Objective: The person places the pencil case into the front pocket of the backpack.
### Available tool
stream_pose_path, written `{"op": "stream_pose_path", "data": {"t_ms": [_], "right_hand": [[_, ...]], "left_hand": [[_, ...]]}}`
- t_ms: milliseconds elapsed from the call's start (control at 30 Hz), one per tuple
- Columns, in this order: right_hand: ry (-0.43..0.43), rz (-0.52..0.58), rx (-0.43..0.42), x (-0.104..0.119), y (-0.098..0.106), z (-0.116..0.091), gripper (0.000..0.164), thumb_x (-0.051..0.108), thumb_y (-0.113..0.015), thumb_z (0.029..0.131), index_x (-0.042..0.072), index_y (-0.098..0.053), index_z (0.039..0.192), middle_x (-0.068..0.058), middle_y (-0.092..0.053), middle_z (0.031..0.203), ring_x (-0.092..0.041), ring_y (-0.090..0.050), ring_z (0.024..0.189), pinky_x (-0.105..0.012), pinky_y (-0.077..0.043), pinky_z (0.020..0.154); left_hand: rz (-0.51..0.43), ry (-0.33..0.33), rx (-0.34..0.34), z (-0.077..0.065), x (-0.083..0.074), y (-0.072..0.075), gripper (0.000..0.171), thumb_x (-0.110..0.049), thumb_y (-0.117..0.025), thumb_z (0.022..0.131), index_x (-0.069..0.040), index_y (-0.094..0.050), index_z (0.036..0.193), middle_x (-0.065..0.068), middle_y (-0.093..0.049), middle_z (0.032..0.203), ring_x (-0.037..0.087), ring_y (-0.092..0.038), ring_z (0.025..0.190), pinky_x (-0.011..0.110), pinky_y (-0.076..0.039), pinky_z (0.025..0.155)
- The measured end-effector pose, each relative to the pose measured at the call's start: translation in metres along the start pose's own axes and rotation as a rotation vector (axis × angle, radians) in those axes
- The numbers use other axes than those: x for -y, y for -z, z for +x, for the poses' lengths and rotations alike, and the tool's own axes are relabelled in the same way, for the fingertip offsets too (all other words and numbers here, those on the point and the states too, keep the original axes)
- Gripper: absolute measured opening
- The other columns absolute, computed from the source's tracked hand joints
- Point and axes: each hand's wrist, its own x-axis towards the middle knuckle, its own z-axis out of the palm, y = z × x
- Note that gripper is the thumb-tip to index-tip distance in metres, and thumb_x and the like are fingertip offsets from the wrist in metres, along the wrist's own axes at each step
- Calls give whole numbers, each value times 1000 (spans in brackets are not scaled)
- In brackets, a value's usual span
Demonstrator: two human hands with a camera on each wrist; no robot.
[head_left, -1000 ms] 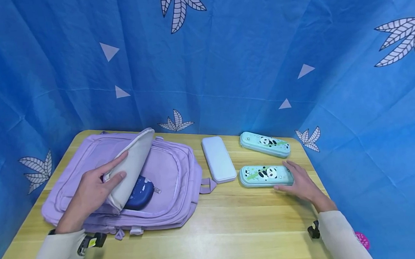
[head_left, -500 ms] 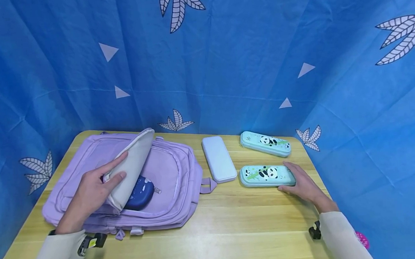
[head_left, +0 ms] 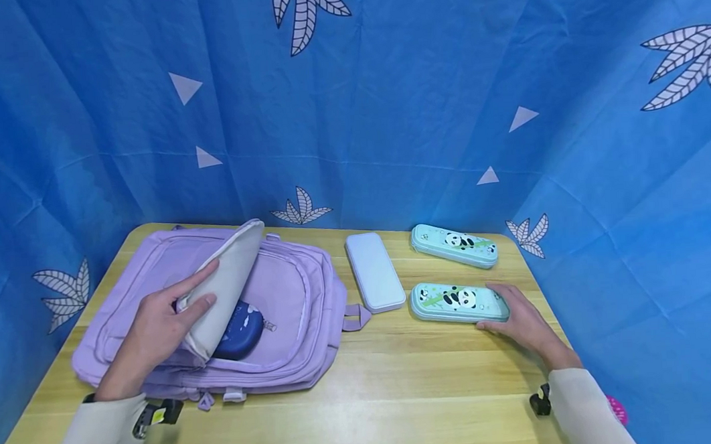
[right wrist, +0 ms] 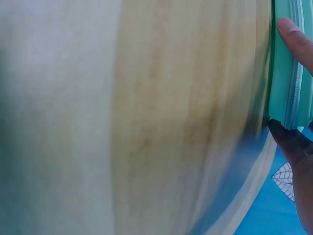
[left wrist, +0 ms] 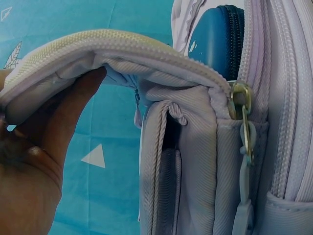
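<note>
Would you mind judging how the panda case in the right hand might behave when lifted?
The panda case probably stays stiff, since its edges look straight and unsagging. Its smooth-looking surface may be slightly slippery. Lying flat, it seems unlikely to roll.

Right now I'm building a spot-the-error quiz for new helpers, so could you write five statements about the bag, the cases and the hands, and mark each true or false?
1. The left hand holds up the flap of the purple bag. True.
2. The plain pale case is inside the purple bag. False: it lies on the table, to the right of the bag.
3. In the head view, the flap partly hides a dark blue case. True.
4. Both the near green case and the far green case carry panda pictures. True.
5. The right hand holds the far green case. False: the right hand holds the near green case by its end.
</note>
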Motion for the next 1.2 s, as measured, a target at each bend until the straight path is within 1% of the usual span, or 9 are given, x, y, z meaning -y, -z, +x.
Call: {"op": "stream_pose_path", "data": {"t_ms": [267, 500, 733, 933, 1067, 1200], "right_hand": [[5, 8, -32, 0, 0, -7, 101, 51, -93, 86, 3, -45, 161, -28, -50, 156, -49, -47, 143, -70, -38, 117], [42, 8, -94, 7, 1, -8, 99, 48, -94, 84, 4, -48, 160, -27, -52, 154, -48, -50, 141, -70, -41, 114], [82, 11, -119, 21, 6, -6, 99, 43, -97, 82, 3, -50, 158, -27, -54, 156, -50, -50, 142, -71, -40, 115], [126, -4, -140, 35, 9, -3, 96, 41, -97, 82, 3, -52, 157, -27, -56, 155, -50, -52, 141, -70, -43, 114], [139, -12, -154, 44, 11, 0, 95, 40, -98, 81, 3, -52, 157, -27, -56, 155, -49, -54, 141, -68, -44, 112], [144, -15, -151, 54, 12, 3, 95, 39, -98, 81, 4, -53, 157, -26, -57, 155, -49, -53, 141, -68, -44, 113]], "left_hand": [[10, -8, 2, 0, 0, 1, 55, -31, -66, 111, -30, -51, 163, 29, -51, 163, 14, -65, 99, 22, -54, 74], [3, -4, 6, 0, 0, 1, 55, -31, -66, 111, -30, -50, 164, 29, -51, 163, 19, -65, 99, 24, -55, 72], [9, 0, 4, -1, 0, 1, 55, -32, -66, 111, -31, -50, 164, 30, -52, 161, 11, -66, 92, 24, -55, 71], [3, 13, 8, -1, -1, 1, 55, -33, -66, 111, -32, -49, 164, 31, -51, 162, 11, -67, 88, 25, -55, 70], [1, 13, 10, -1, -1, 1, 55, -33, -65, 111, -31, -49, 164, 31, -51, 162, 12, -68, 88, 26, -56, 69], [-12, 5, 12, -1, -1, 1, 55, -32, -65, 112, -30, -49, 164, 32, -51, 161, 11, -69, 84, 27, -57, 67]]}}
